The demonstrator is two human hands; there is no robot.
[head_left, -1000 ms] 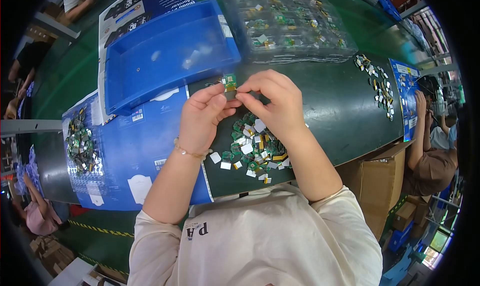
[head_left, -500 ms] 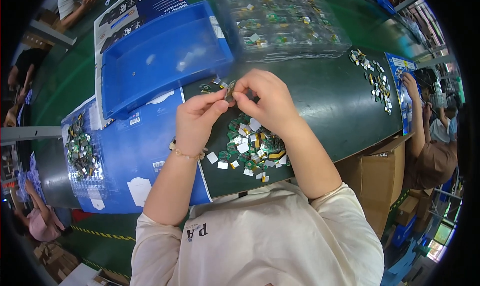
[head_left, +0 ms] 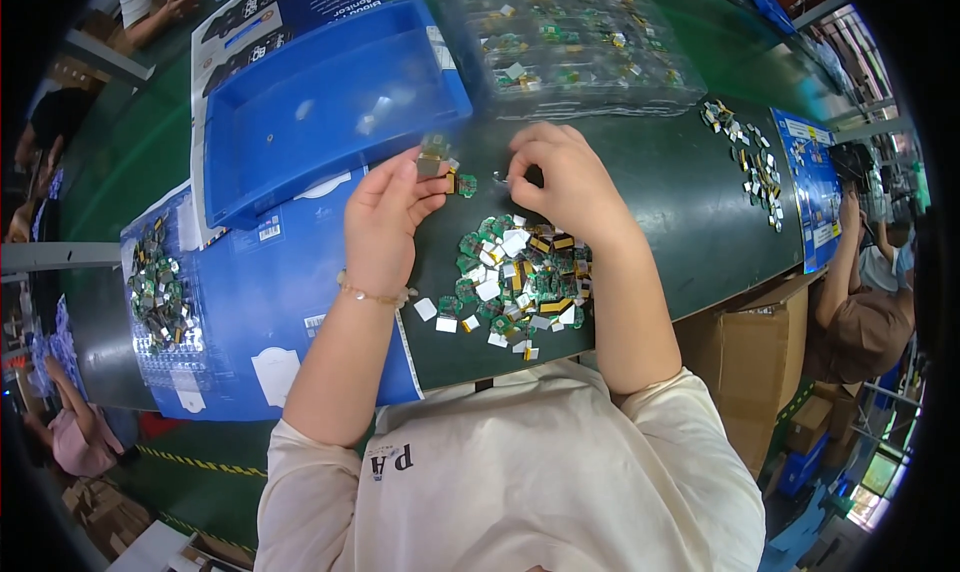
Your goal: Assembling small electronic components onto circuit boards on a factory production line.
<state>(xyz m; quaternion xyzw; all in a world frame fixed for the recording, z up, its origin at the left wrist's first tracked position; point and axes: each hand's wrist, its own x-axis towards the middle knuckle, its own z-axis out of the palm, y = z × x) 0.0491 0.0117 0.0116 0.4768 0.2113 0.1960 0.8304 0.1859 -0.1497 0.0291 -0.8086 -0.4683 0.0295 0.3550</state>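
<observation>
My left hand (head_left: 385, 204) pinches a small circuit board (head_left: 432, 162), with a grey patch and a yellowish edge, between thumb and fingers just in front of the blue tray. Close by its fingertips, another green circuit board (head_left: 465, 185) lies on the dark table. My right hand (head_left: 562, 184) is to the right, apart from the left, thumb and forefinger closed on a small shiny scrap (head_left: 501, 179) whose kind I cannot make out. Below both hands spreads a pile of green circuit boards (head_left: 520, 290) with white and gold parts.
The blue tray (head_left: 330, 162) holds a few pale bits. Stacked clear plastic trays (head_left: 600, 100) with boards stand behind my right hand. More boards lie at the far right (head_left: 757, 167) and on a clear tray (head_left: 160, 292) at left. A cardboard box (head_left: 760, 357) stands below the table's right edge.
My hands have drawn apart: the left moved slightly left with the circuit board, the right moved right with the shiny scrap. Half a second ago both were together at the board.
</observation>
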